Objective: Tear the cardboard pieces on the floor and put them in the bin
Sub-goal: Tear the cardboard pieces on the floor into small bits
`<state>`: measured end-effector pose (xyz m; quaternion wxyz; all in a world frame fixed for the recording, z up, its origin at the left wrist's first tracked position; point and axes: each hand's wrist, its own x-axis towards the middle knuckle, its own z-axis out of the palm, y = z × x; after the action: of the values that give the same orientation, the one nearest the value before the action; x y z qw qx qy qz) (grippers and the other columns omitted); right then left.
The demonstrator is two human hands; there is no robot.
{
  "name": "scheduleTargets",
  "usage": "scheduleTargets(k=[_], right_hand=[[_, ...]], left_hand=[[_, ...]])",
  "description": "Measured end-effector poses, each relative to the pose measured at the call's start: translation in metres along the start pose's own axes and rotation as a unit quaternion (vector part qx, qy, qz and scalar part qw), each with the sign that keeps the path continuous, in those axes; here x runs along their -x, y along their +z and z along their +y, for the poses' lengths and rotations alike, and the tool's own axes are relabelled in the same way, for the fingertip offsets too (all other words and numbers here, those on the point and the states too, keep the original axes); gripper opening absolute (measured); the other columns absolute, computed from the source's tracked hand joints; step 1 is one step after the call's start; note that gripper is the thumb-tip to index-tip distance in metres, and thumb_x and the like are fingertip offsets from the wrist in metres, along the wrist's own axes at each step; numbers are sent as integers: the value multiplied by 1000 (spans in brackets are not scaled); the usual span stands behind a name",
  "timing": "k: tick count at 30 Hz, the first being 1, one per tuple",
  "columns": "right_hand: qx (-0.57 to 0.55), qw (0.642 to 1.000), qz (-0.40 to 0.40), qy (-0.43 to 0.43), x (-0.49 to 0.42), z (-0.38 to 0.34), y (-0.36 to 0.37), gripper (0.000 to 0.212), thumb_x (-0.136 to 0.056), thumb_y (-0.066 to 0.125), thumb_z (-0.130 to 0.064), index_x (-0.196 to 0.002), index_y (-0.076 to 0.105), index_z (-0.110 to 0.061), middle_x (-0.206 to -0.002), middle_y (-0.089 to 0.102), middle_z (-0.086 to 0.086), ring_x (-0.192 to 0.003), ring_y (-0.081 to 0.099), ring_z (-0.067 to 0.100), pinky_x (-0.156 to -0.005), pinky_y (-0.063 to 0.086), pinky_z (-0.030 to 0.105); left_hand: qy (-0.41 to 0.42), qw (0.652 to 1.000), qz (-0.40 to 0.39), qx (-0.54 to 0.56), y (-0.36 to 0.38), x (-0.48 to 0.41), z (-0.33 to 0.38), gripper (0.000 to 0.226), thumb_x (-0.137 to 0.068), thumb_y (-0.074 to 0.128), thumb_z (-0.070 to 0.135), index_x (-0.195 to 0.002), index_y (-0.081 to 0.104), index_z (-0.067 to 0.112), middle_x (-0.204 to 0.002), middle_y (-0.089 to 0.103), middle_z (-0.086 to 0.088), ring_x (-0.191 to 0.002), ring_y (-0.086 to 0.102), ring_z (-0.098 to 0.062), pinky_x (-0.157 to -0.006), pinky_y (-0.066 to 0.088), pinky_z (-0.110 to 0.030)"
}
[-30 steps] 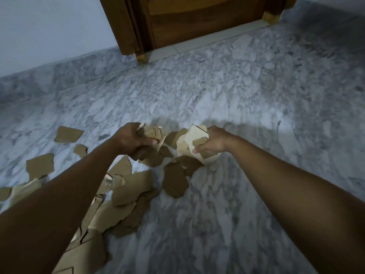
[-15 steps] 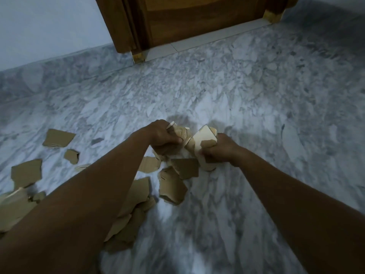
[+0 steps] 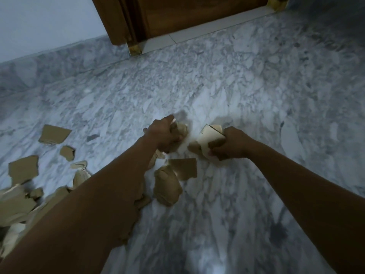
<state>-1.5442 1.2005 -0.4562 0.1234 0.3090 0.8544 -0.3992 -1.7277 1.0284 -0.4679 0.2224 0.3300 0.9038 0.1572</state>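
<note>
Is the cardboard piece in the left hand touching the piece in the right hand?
Apart. Head view shows bare floor between the left piece and the right piece.

Grey marble floor point(image 3: 237, 86), wooden door point(image 3: 187, 14), pale wall point(image 3: 45, 22)

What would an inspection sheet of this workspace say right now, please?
Surface: grey marble floor.
Job's things: torn cardboard pieces scattered at left and between the arms; bin not in view.
Clutter: nothing seen.
Grips: left hand holds a brown scrap; right hand holds a pale scrap; the scraps are apart.
Cables: nothing seen.
Surroundings: wooden door, pale wall.
</note>
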Motion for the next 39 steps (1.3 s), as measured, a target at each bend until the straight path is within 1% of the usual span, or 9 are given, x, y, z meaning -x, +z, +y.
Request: scheduleTargets(k=[6,11,14,20,23,26,29,36,39], right_hand=[[49,988,-138,-37,1,-51,24,31,-72,88,-22,-90,63,-16,-82,65,-1,-62,60,2,-43,44,13],[139,980,-131,-62,-6,-62,59,55,-68,89,-35,-114,64,-18,-105,68,2,-86,65,17,-67,55,29],[113,985,-116,-52,-2,-60,69,53,-69,86,-33,-115,61,-20,-102,69,2,-83,69,17,-69,61,34],[-12,995,-92,-45,13,-45,55,60,-67,77,-35,-123,59,-30,-110,67,1,-89,67,13,-61,59,28],[3,999,-19,-39,17,-31,31,74,-67,83,-32,-135,55,-29,-120,65,-1,-101,64,17,-75,54,28],[63,997,38,-11,18,-23,20,56,-72,84,-31,-122,63,-20,-114,68,5,-98,62,23,-75,46,28],[119,992,15,25,23,-18,29,42,-77,78,-34,-109,62,-12,-109,66,13,-92,61,28,-68,44,28],[23,995,-91,24,36,-45,46,90,-39,85,-63,-114,63,-19,-109,67,2,-97,66,21,-89,58,41],[55,991,-124,-2,40,-71,69,80,-50,85,-63,-113,64,-18,-106,70,-1,-93,67,18,-87,58,36]], left_hand=[[-30,980,85,177,-52,17,-20,65,-79,80,20,-127,37,17,-104,55,-5,-83,54,-17,-59,42,-20],[-37,991,-98,-81,-82,42,-55,45,-65,89,41,-100,70,22,-97,68,-1,-94,64,-22,-77,47,-30],[-11,982,-150,-118,-67,60,-69,48,-69,86,40,-112,71,24,-104,68,2,-96,62,-18,-80,48,-30],[15,981,-159,-112,-39,60,-75,32,-69,84,34,-97,70,29,-97,69,3,-91,64,-17,-80,54,-36],[25,984,-146,-99,-26,62,-86,36,-61,88,37,-91,70,30,-93,68,2,-90,67,-20,-82,56,-41],[21,989,-117,-88,-22,71,-90,54,-65,88,36,-113,66,25,-106,63,3,-103,63,-21,-88,52,-35],[10,990,-110,-82,-18,76,-90,75,-73,84,34,-138,49,21,-126,59,-5,-117,55,-25,-92,43,-30],[-42,993,-92,-54,-16,86,-87,62,-70,86,37,-119,54,16,-111,59,-6,-97,56,-21,-76,46,-32],[-54,993,-87,-52,-22,90,-91,47,-71,86,35,-108,66,13,-102,64,-7,-95,61,-22,-72,43,-29]])
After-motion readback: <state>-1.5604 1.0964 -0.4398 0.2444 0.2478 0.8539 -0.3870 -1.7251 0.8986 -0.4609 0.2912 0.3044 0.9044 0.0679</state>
